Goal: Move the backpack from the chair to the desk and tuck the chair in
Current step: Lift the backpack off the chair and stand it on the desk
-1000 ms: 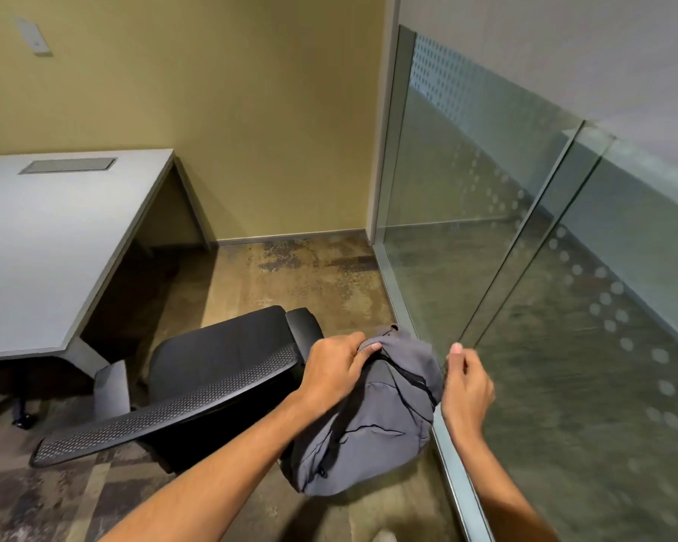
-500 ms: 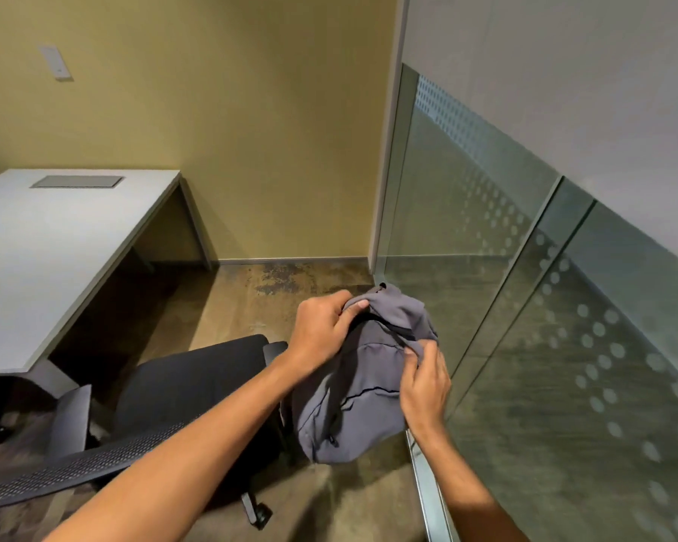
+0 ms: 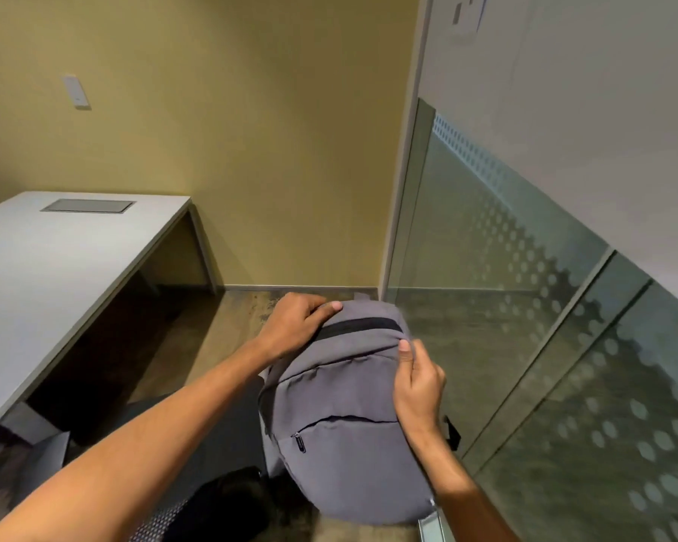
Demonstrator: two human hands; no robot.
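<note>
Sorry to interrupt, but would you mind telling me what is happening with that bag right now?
A person is holding a grey backpack in the air with both hands. The left hand grips its top edge by the black zipper, and the right hand pinches the fabric on its right side. The black office chair sits below and to the left. The white desk, further left, does not have the backpack on it yet, and the chair is not tucked in.

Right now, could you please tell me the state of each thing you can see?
Backpack: held up, zips closed.
Left hand: gripping backpack's top.
Right hand: pinching backpack's side.
Chair: not tucked in.
Desk: bare where visible.
</note>
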